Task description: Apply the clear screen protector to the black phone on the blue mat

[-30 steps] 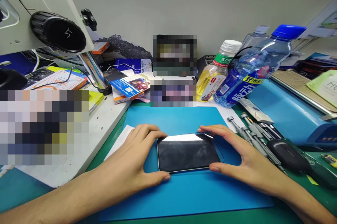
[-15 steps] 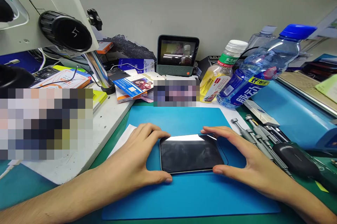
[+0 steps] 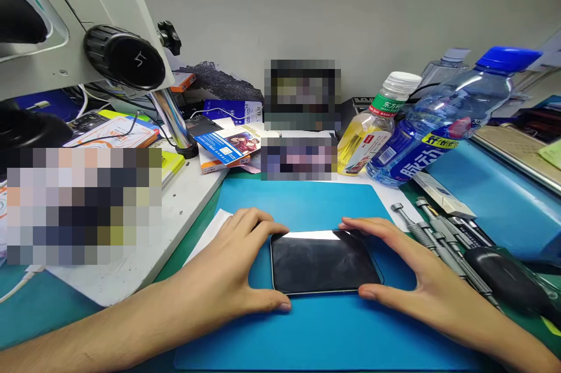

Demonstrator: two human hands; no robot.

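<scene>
A dark-screened smartphone (image 3: 324, 265) lies sideways, face up, on the blue mat (image 3: 315, 332), with a bright reflection along its far edge. My left hand (image 3: 239, 265) holds its left end, thumb at the near edge and fingertips at the far edge. At the right end my right hand (image 3: 423, 270) grips it likewise, thumb near and fingers far. A thin dark outline shows past the phone's right end, by the right palm; what it belongs to I cannot make out.
Left stands a microscope with a black knob (image 3: 125, 57) on a white base (image 3: 175, 227). Behind the mat lie small boxes and cards (image 3: 230, 142). A tea bottle (image 3: 366, 127) and a blue-capped bottle (image 3: 438, 121) stand back right. Screwdrivers (image 3: 442, 238) and a black bulb blower (image 3: 504, 279) lie right.
The whole view has shifted slightly, so things appear a little further right and lower. Both hands keep the same place around the phone.
</scene>
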